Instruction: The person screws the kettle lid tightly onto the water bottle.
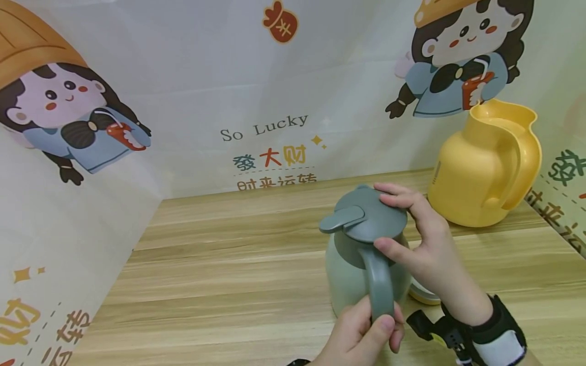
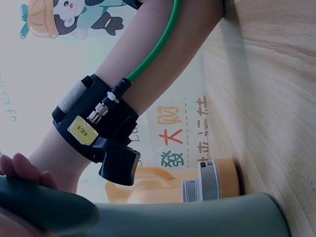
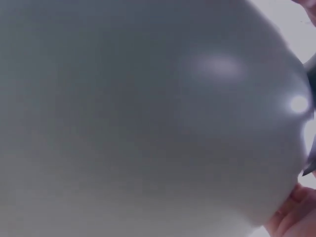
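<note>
A grey-green thermos jug [image 1: 339, 279] stands upright on the wooden table, its body filling most of the right wrist view. My left hand [image 1: 361, 333] grips the lower part of the jug's dark green handle [image 1: 379, 279]. Over the top sits a round dark green lid [image 1: 377, 218] with a lever [image 1: 341, 219] pointing left. My right hand [image 1: 426, 244] holds this lid at its right side, thumb at the near rim and fingers at the far rim. Behind the jug, mostly hidden in the head view, lies a yellow lid with a grey stopper [image 2: 210, 180].
A yellow jug [image 1: 476, 173] with an uncovered mouth stands at the back right, handle toward the right. Printed cloth walls [image 1: 197, 91] border the wooden table [image 1: 206, 284] at the back and both sides. A black wrist strap with a camera [image 1: 490, 325] is on the right arm.
</note>
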A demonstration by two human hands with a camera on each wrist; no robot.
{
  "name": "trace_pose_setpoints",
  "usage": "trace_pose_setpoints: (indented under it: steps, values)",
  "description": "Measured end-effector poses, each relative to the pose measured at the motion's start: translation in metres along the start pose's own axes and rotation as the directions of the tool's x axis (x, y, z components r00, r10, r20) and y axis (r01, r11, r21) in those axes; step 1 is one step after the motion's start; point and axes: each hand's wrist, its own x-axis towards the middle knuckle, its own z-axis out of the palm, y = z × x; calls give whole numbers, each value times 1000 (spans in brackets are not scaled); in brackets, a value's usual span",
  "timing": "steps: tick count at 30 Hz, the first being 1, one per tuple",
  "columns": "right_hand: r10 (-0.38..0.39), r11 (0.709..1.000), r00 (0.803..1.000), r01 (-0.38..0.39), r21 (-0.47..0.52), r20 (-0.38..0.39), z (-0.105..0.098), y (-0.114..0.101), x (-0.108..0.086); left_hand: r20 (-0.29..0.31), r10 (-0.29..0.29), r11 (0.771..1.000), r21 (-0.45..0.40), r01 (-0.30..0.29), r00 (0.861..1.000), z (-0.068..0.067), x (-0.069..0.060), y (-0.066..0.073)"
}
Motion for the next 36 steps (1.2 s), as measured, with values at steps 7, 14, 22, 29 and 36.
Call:
trace_pose_setpoints:
  steps: [7,14,22,29,36]
  values:
    - [-30,997,995,23,-69,-99,9,3,1,-12,4,1000,-7,-4,1000,1,0,0]
    - [-121,992,991,122,8,-61,8,5,4,-7,16,1000,7,-16,1000,2,1,0]
    - [-50,996,998,53,71,-40,4,1,3,-12,21,1000,2,-21,1000,1,1,-1]
    - [9,1000,993,-9,-4,-120,9,-3,0,-20,24,1000,-1,-24,1000,2,0,-2]
    - [-92,994,980,79,-81,-179,14,1,1,-14,34,999,10,-34,999,2,1,-2]
